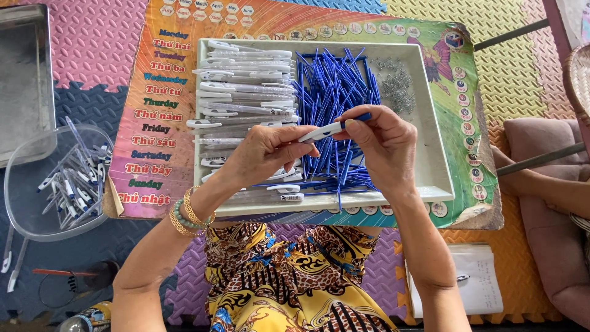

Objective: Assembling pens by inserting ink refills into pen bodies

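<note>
My left hand [265, 152] holds a white pen barrel [319, 131] by its rear end. My right hand [382, 142] pinches the blue part [362, 116] at the barrel's front tip. Both hands hover over a white tray [437, 161]. In the tray lie several white pen barrels [246, 86] on the left, a heap of blue refills [335, 86] in the middle, and small metal springs [396, 86] at the back right.
The tray rests on a colourful printed board [153, 123] over foam floor mats. A clear plastic bowl [24, 203] with several assembled pens sits at left, a metal tray [21, 74] behind it. A notebook [473, 280] lies at lower right. Another person's arm [541, 181] is at right.
</note>
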